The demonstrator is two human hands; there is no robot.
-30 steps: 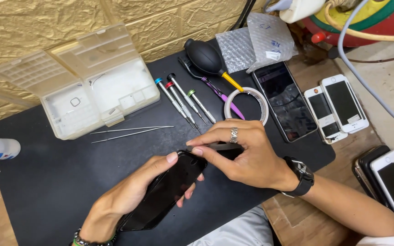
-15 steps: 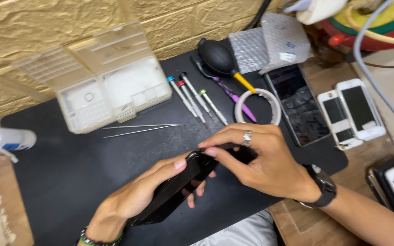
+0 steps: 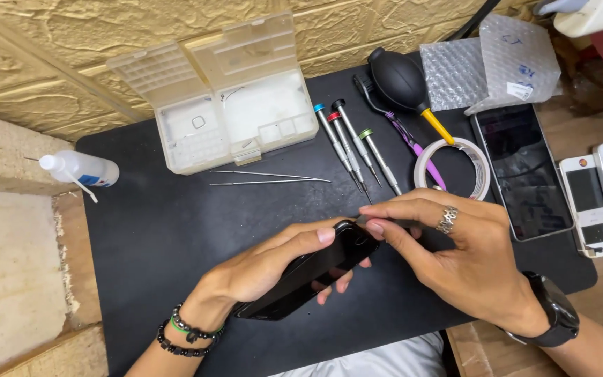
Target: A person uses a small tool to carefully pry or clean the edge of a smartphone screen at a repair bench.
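My left hand (image 3: 263,272) grips a black phone (image 3: 315,276) from the side, tilted over the black mat (image 3: 162,237). My right hand (image 3: 455,258), with a ring on one finger and a dark watch on the wrist, pinches a small thin tool at the phone's upper end; most of the tool is hidden under the fingers. Three small screwdrivers (image 3: 350,143) with blue, red and green caps lie just beyond the hands. Thin metal tweezers (image 3: 266,176) lie on the mat to their left.
An open clear parts box (image 3: 225,105) stands at the mat's back. Further right are a black air blower (image 3: 399,77), a tape roll (image 3: 453,167), bubble-wrap bags (image 3: 490,63), a dark phone (image 3: 521,167) and two white phones (image 3: 601,195). A squeeze bottle (image 3: 78,169) lies left.
The view has drifted, so everything sits a little further right and lower. Both hands keep their hold on the phone; my right fingertips have closed in on its upper end.
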